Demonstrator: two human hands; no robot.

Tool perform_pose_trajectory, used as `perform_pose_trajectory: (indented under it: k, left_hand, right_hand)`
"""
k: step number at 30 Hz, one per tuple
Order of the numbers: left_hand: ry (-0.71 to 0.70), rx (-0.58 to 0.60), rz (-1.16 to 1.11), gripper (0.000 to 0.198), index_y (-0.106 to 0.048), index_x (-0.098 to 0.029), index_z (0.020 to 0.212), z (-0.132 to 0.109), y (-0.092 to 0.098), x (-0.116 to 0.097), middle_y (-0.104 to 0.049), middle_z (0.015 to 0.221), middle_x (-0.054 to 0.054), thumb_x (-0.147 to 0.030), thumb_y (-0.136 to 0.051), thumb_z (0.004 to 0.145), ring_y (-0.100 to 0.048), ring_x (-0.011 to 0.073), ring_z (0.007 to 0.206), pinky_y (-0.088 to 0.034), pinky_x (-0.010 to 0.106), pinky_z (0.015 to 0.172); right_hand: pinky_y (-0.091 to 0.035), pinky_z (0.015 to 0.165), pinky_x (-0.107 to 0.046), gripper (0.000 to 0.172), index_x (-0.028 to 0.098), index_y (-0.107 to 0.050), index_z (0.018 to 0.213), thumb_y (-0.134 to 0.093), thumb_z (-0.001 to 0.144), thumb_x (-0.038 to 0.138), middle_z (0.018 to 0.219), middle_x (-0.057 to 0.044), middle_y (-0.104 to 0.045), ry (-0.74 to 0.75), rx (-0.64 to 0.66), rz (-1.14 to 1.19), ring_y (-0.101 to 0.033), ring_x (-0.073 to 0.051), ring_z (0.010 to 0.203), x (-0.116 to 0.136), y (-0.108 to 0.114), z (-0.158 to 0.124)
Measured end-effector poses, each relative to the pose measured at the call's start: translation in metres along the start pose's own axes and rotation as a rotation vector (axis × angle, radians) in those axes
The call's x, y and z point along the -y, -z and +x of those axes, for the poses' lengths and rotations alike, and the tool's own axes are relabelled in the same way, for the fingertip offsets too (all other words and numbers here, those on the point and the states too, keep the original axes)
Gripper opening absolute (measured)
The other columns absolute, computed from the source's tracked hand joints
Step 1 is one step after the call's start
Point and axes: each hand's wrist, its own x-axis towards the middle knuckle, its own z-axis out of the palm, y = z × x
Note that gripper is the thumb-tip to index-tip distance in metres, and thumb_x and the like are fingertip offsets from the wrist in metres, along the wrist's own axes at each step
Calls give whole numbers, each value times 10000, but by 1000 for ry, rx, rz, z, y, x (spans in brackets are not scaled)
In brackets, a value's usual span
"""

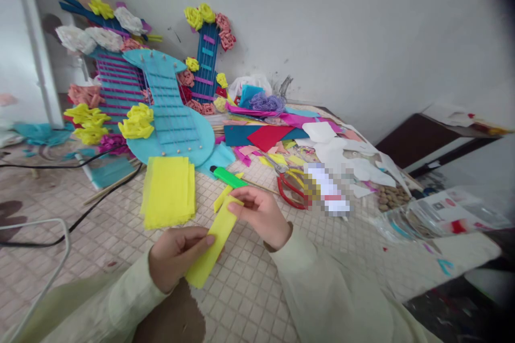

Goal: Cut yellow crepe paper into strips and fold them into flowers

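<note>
A narrow strip of yellow crepe paper slants between my hands above the tiled tabletop. My left hand pinches its left edge near the middle, thumb on top. At the upper end my right hand grips it between thumb and fingers. Just left of the strip lies a stack of yellow crepe paper sheets. A green utility knife rests beyond my right hand, with a small yellow paper scrap near it. Scissors with red and yellow handles lie to the right.
Behind stand a light-blue guitar-shaped piece and a dark-blue board with paper flowers. Coloured paper sheets, purple yarn and white scraps cover the back right. Black cables cross the left; peanuts lie right.
</note>
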Motion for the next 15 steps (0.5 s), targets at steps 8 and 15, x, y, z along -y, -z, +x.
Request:
perform_pose_trajectory:
  k: [8, 15]
  left_hand:
    - [-27, 7, 70, 174, -730, -222, 644, 0, 2, -1, -668, 565, 9, -300, -582, 694, -560, 155, 536, -407, 189, 490]
    - [54, 31, -64, 126, -720, -205, 652, 0, -1, 2, -673, 568, 12, -299, -637, 649, -575, 147, 542, -403, 185, 493]
  right_hand:
    - [-486, 660, -299, 272, 182, -605, 808, -709, 612, 339, 765, -18, -645, -2, -20, -32, -608, -154, 718, 1, 0, -1]
    - [-496, 670, -313, 269, 183, -601, 807, -702, 619, 346, 771, -20, -645, 10, -37, -42, -613, -161, 733, 0, 0, 0]
